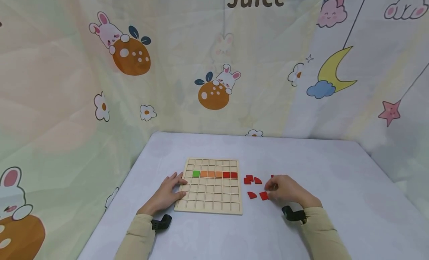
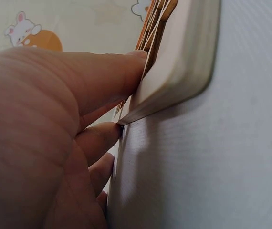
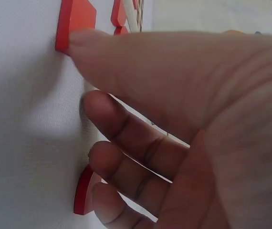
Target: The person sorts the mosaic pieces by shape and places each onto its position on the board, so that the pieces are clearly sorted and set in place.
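My left hand [image 1: 167,193] rests at the left edge of a wooden grid board [image 1: 214,207], thumb over the rim and fingers spread along the side. One row of the board holds a green square tile [image 1: 196,173], three orange tiles [image 1: 211,174] and two red tiles [image 1: 230,175]. To the right of the board, my right hand [image 1: 286,188] hovers low over loose red pieces. Its thumb tip meets the edge of a red square [image 3: 81,21] in the right wrist view, while the other fingers bend loosely and pinch nothing. Another red piece [image 3: 82,193] lies beside those fingertips.
Between board and right hand lie two red quarter-circle pieces [image 1: 252,195] and some red squared pieces [image 1: 248,179]. One more red piece [image 1: 273,176] peeks out behind the right hand. A white cloth covers the table [image 1: 201,241]; a printed curtain [image 1: 181,66] stands behind it.
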### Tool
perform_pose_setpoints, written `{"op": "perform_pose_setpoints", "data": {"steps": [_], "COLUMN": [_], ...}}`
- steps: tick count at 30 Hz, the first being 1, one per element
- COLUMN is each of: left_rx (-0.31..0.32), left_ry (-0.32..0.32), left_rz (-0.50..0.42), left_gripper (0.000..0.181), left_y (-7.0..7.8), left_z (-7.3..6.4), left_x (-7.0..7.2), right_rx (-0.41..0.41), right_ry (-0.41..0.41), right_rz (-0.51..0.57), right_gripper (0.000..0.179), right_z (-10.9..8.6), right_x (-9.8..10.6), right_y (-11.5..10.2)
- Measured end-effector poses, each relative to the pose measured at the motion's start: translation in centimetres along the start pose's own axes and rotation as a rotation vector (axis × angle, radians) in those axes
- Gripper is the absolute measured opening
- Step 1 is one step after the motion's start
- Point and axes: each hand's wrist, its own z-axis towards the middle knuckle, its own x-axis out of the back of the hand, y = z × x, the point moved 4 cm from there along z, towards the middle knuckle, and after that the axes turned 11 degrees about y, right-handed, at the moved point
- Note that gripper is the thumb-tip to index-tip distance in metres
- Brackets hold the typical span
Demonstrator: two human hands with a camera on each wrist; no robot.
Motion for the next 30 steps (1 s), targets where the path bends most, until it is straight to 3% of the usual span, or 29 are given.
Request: {"op": "perform_pose_setpoints", "data": {"steps": [7, 24, 30], "left_rx": [-0.015, 0.002, -0.009], "left_ry": [0.008, 0.022, 0.028], "left_rz": [-0.005, -0.011, -0.004], "left_gripper": [0.031, 0.031, 0.030], "left_y": [0.15, 0.38, 0.31], "left_z": [0.05, -0.17, -0.20], "left_x": [0.01, 0.14, 0.03], "right_rx": [0.014, 0.088, 0.073], "right_ry": [-0.034, 0.002, 0.024], "right_rz": [0.015, -0.002, 0.012], "right_gripper": [0.026, 0.023, 0.022], "right_z": [-0.16, -0.15, -0.06], "right_x": [-0.49, -0.48, -0.31], "right_y": [-0.22, -0.42, -0.26]}}
